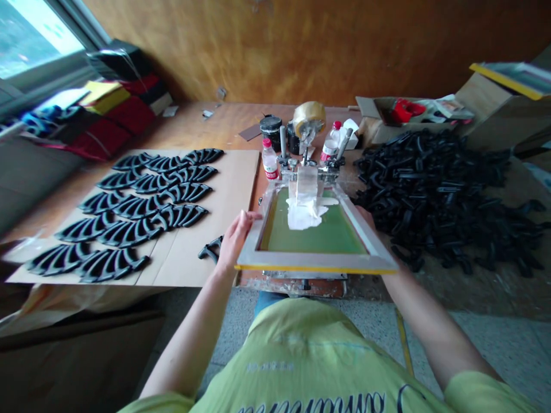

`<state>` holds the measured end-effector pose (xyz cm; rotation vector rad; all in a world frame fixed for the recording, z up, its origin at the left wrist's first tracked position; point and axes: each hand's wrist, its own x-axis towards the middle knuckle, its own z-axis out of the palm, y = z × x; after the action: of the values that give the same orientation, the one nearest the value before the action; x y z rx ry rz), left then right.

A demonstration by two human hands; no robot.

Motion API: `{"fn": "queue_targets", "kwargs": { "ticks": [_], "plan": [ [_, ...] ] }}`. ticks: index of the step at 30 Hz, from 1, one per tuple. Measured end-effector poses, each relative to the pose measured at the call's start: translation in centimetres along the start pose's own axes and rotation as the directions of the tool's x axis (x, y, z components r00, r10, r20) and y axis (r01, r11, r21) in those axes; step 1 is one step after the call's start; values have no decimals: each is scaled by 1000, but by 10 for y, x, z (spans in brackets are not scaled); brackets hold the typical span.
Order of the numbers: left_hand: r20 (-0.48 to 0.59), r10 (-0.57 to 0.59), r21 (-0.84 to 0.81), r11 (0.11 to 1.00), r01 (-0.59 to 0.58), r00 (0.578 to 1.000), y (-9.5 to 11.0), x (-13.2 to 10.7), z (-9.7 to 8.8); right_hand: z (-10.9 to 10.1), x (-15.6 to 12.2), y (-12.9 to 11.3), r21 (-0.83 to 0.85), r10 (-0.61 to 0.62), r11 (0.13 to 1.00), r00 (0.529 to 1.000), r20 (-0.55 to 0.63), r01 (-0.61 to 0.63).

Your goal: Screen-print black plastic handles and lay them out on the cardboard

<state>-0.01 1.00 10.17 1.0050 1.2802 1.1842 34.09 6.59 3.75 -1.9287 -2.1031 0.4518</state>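
Head view: we have the left hand (235,238) closed on the raised screen-printing frame (316,263), right hand (365,215) half hidden at its right rail, grip unclear; a slip could drop the frame and smear the white paste (303,213)

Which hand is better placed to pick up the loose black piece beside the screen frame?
Probably the left hand: it rests on the left side of the screen frame, close to the black plastic piece. The right hand sits at the opposite side, with the green screen between it and the piece.
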Motion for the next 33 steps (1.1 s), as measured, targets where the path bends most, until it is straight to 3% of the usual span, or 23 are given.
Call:
{"fn": "queue_targets", "kwargs": {
  "ticks": [2, 6, 8, 10, 13, 16, 20, 23, 25, 27, 29, 33],
  "plan": [
    [19, -124, 38, 992, 123, 992, -31, -12, -7, -11, 12, 0, 15, 12, 1000, 994, -113, -10],
    [14, -234, 80, 969, 232, 972, -83, -14, -7, -10, 28, -40, 17, -195, 978, 938, -285, 209],
    [1, -240, 130, 963, 238, 971, -100, -8, -6, -6, 33, -66, -51, -268, 963, 928, -258, 264],
    [-10, -227, 174, 959, 225, 974, -112, -3, -7, -1, 35, -84, -102, -277, 959, 950, -142, 264],
    [3, -222, 203, 955, 217, 975, -122, 1, -10, 8, 29, -97, -142, -255, 955, 966, 47, 259],
    [6, -232, 211, 951, 226, 973, -127, 2, -13, 18, 7, -95, -180, -318, 924, 939, 130, 338],
    [-6, -219, 245, 946, 214, 976, -132, 1, -16, 21, -27, -87, -178, -482, 829, 838, 255, 531],
    [9, -207, 245, 949, 198, 978, -136, 1, -16, 10, -32, -85, -119, -544, 785, 769, 337, 608],
    [7, -192, 238, 954, 184, 981, -139, 1, -16, 3, -24, -86, -105, -515, 813, 791, 329, 573],
    [2, -183, 228, 957, 178, 983, -140, 2, -17, 4, -17, -88, -121, -467, 855, 851, 241, 504],
    [0, -188, 216, 959, 184, 982, -140, 1, -17, 13, -18, -88, -146, -458, 867, 878, 141, 476],
    [-16, -200, 200, 959, 199, 980, -138, 0, -15, 36, -40, -77, -117, -570, 803, 810, 139, 585]
  ]
}}
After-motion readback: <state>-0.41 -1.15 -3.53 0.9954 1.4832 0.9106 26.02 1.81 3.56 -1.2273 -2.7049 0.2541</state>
